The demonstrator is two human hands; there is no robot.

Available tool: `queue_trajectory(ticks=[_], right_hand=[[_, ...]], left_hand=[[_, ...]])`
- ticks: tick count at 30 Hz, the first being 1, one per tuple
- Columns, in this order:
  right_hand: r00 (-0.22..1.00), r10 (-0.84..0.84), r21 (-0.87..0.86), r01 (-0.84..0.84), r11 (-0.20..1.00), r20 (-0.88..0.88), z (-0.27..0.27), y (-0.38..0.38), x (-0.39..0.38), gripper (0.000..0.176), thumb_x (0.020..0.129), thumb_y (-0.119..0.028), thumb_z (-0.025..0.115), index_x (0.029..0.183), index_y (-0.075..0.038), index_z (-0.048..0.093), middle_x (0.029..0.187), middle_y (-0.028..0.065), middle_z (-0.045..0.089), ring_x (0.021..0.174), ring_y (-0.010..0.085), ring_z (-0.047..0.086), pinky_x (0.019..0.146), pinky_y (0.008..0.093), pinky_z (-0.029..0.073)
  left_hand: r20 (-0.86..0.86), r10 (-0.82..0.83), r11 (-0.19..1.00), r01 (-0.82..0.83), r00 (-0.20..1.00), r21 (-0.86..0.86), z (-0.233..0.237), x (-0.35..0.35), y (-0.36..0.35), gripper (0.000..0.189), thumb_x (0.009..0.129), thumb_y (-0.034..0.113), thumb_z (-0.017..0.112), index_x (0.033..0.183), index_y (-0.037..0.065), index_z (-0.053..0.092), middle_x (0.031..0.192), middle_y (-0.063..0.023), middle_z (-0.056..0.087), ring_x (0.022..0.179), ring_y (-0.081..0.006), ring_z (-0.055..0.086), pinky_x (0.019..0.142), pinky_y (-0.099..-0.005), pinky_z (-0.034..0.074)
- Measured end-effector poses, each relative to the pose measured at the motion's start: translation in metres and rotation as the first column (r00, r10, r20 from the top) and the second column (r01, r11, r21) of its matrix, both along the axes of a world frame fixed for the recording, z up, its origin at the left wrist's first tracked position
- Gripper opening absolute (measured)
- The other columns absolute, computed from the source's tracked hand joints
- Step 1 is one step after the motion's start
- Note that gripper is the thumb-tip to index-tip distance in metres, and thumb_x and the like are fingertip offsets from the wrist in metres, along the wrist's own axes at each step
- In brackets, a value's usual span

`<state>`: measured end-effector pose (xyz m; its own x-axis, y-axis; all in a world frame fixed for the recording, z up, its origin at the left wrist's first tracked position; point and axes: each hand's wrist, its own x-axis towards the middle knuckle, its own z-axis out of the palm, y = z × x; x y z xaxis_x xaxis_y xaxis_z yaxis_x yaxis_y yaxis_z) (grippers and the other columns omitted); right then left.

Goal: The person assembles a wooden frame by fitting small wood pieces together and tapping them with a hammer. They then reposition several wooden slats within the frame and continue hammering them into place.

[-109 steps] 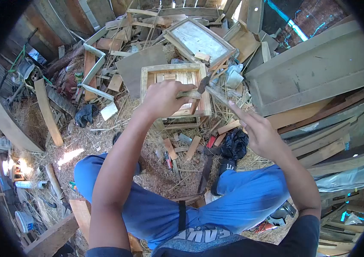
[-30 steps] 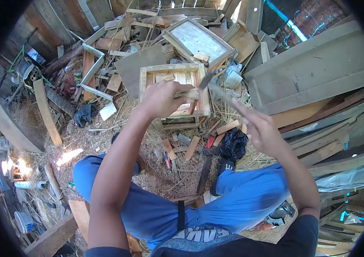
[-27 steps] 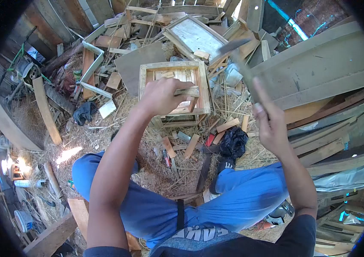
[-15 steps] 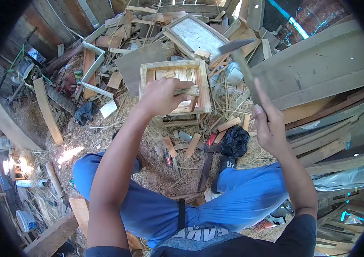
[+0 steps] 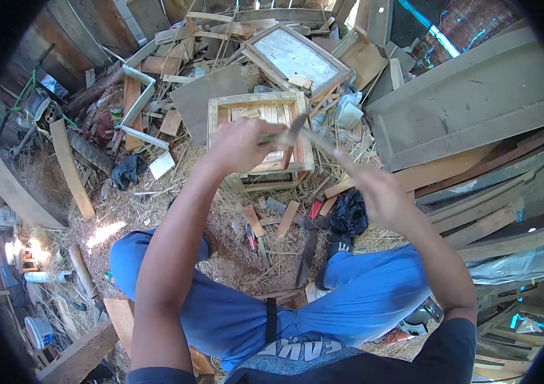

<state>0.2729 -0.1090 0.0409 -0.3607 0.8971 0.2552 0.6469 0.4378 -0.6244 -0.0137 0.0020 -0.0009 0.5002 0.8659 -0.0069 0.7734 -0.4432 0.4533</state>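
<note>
My right hand (image 5: pixel 384 195) is wrapped round the handle of a hammer (image 5: pixel 326 142), slightly smeared by motion. The hammer's dark head sits right at the end of a short piece of wood (image 5: pixel 274 137), which my left hand (image 5: pixel 240 146) pinches between thumb and fingers. Beneath both hands stands a box-like wooden frame (image 5: pixel 259 98) with slats inside. A reddish-brown wooden part shows below the hammer head. My left palm hides part of the frame's near left side.
Offcuts (image 5: pixel 288 217), a handsaw (image 5: pixel 307 256), a red-handled tool (image 5: pixel 251 237) and a black plastic bag (image 5: pixel 348 214) lie on the straw-covered floor before my legs. A framed panel (image 5: pixel 294 54) leans on the scrap behind. Long boards (image 5: pixel 470 102) fill the right side.
My right hand has swung the hammer down and to the left, from raised at the right to the end of the wood piece. My left hand has stayed in place.
</note>
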Motion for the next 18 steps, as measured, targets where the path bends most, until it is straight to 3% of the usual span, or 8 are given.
queue_trajectory(ticks=[1,5,8,11,13,14,17,18], right_hand=[[0.979,0.158,-0.063,-0.151,0.987,0.126,-0.007,0.002,0.003,0.060,0.099,0.006,0.047,0.157,-0.010,0.041,0.138,0.0231,0.062,0.085,0.0250,0.068,0.080,0.0345,0.054],[0.993,0.114,-0.038,-0.113,0.993,0.021,0.012,0.004,0.004,0.058,0.100,0.004,0.047,0.156,-0.010,0.042,0.137,0.0249,0.062,0.092,0.0282,0.069,0.085,0.0371,0.053],[0.971,-0.192,-0.169,0.168,0.971,-0.141,0.017,0.003,-0.004,0.058,0.102,0.002,0.045,0.158,-0.008,0.039,0.145,0.0209,0.059,0.097,0.0251,0.067,0.088,0.0324,0.051],[0.983,-0.127,0.138,0.145,0.980,-0.132,-0.006,0.004,0.002,0.058,0.099,0.004,0.047,0.156,-0.009,0.042,0.140,0.0246,0.060,0.107,0.0360,0.069,0.096,0.0434,0.051],[0.984,0.103,-0.235,-0.067,0.970,0.143,-0.003,0.002,0.010,0.056,0.101,0.003,0.044,0.156,-0.006,0.041,0.148,0.0233,0.054,0.120,0.0329,0.066,0.102,0.0402,0.049],[0.984,0.102,-0.236,-0.065,0.970,0.144,-0.002,0.004,0.011,0.056,0.101,0.003,0.044,0.156,-0.006,0.041,0.148,0.0233,0.054,0.120,0.0329,0.066,0.102,0.0402,0.049],[0.997,0.075,0.077,-0.077,0.994,0.033,0.008,0.005,0.007,0.059,0.100,0.004,0.046,0.158,-0.007,0.039,0.133,0.0256,0.064,0.115,0.0376,0.067,0.101,0.0410,0.049],[0.968,-0.198,-0.151,0.175,0.973,-0.152,0.019,-0.003,-0.004,0.061,0.099,0.005,0.046,0.158,-0.007,0.038,0.133,0.0258,0.064,0.119,0.0384,0.065,0.103,0.0407,0.048]], left_hand=[[-0.001,0.006,1.000,-0.006,1.000,-0.017,0.000,0.000,-0.001,0.041,0.089,0.040,0.074,0.125,0.021,0.073,0.110,-0.0130,0.074,0.104,-0.0360,0.068,0.086,-0.0475,0.053],[0.041,-0.022,1.000,0.021,0.999,0.017,-0.009,-0.002,0.002,0.041,0.088,0.039,0.075,0.125,0.021,0.073,0.109,-0.0132,0.074,0.104,-0.0365,0.068,0.086,-0.0481,0.053],[0.045,-0.007,1.000,0.008,0.999,-0.024,-0.002,-0.001,0.000,0.041,0.088,0.038,0.075,0.125,0.021,0.073,0.110,-0.0131,0.074,0.104,-0.0364,0.068,0.085,-0.0482,0.053],[0.038,-0.013,1.000,0.014,0.999,-0.017,-0.002,-0.001,0.001,0.041,0.088,0.036,0.075,0.126,0.021,0.072,0.110,-0.0131,0.074,0.103,-0.0366,0.069,0.085,-0.0483,0.053],[0.025,-0.018,1.000,0.018,1.000,-0.018,0.001,-0.001,0.000,0.041,0.088,0.036,0.075,0.126,0.021,0.072,0.110,-0.0132,0.074,0.104,-0.0365,0.068,0.085,-0.0483,0.053],[0.016,-0.018,0.999,0.019,1.000,-0.029,0.001,-0.001,-0.001,0.042,0.088,0.037,0.075,0.127,0.022,0.072,0.110,-0.0133,0.074,0.104,-0.0365,0.068,0.085,-0.0484,0.053],[0.040,-0.025,1.000,0.025,0.999,-0.011,-0.002,-0.002,0.001,0.042,0.089,0.039,0.074,0.127,0.023,0.072,0.111,-0.0134,0.074,0.105,-0.0364,0.068,0.086,-0.0478,0.053],[0.040,-0.022,1.000,0.022,0.999,-0.016,-0.002,-0.002,0.000,0.042,0.089,0.039,0.074,0.127,0.023,0.072,0.111,-0.0134,0.074,0.105,-0.0364,0.068,0.086,-0.0478,0.053]])
